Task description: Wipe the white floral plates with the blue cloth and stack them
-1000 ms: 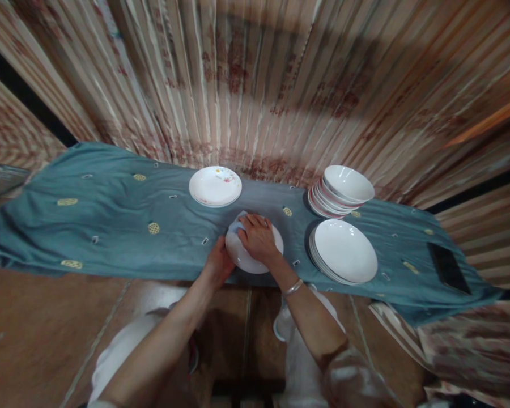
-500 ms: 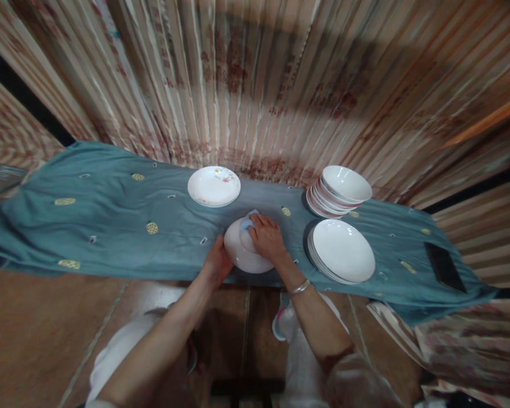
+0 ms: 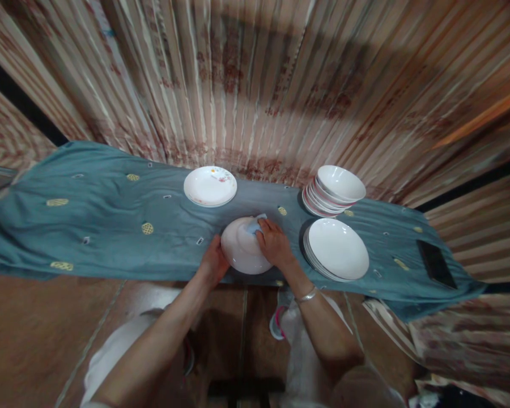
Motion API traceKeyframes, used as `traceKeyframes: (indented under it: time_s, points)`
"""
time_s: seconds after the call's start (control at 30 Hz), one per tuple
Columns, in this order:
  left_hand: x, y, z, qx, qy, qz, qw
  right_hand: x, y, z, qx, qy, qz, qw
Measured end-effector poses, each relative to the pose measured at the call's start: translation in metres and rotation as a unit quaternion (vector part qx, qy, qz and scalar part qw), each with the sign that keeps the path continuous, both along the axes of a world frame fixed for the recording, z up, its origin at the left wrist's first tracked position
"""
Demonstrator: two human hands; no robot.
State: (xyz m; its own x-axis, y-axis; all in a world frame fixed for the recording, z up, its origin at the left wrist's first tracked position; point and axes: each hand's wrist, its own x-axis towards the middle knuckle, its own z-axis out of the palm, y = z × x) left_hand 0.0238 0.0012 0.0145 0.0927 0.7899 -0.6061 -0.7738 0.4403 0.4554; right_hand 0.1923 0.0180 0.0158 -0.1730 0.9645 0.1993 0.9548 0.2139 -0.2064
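Note:
A white plate [image 3: 242, 255] is held with its underside toward me, over the front part of the cloth-covered table. My left hand [image 3: 215, 260] grips its left rim, fingers tucked beneath. A light blue cloth [image 3: 253, 226] lies against the plate's foot ring, pressed there by my right hand [image 3: 275, 243], whose fingers are closed on it. Just right of that hand is a stack of white plates [image 3: 339, 249]. The plate's front face is hidden from view.
Behind the plate stack stands a pile of white bowls [image 3: 342, 184] with red bands. Flower-patterned plates [image 3: 210, 187] sit at the back, left of centre. A dark phone-like slab [image 3: 436, 264] lies at the right end of the green tablecloth [image 3: 110, 226]. A pleated curtain [image 3: 246, 85] hangs behind.
My right hand has slid the blue cloth slightly right across the plate's underside, baring more of the foot ring. My left hand keeps its hold. The whole view has shifted a little.

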Motion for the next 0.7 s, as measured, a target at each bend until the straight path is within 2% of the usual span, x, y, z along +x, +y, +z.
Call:
traceKeyframes:
  time_s: [0.17, 0.7]
  points:
    - [0.001, 0.001, 0.002, -0.020, 0.025, 0.007, 0.999, 0.005, -0.009, 0.004, -0.008, -0.022, -0.007, 1.000]
    - [0.000, 0.001, 0.001, -0.007, 0.036, 0.001, 0.999, 0.012, -0.038, 0.007, -0.038, -0.054, -0.021, 0.998]
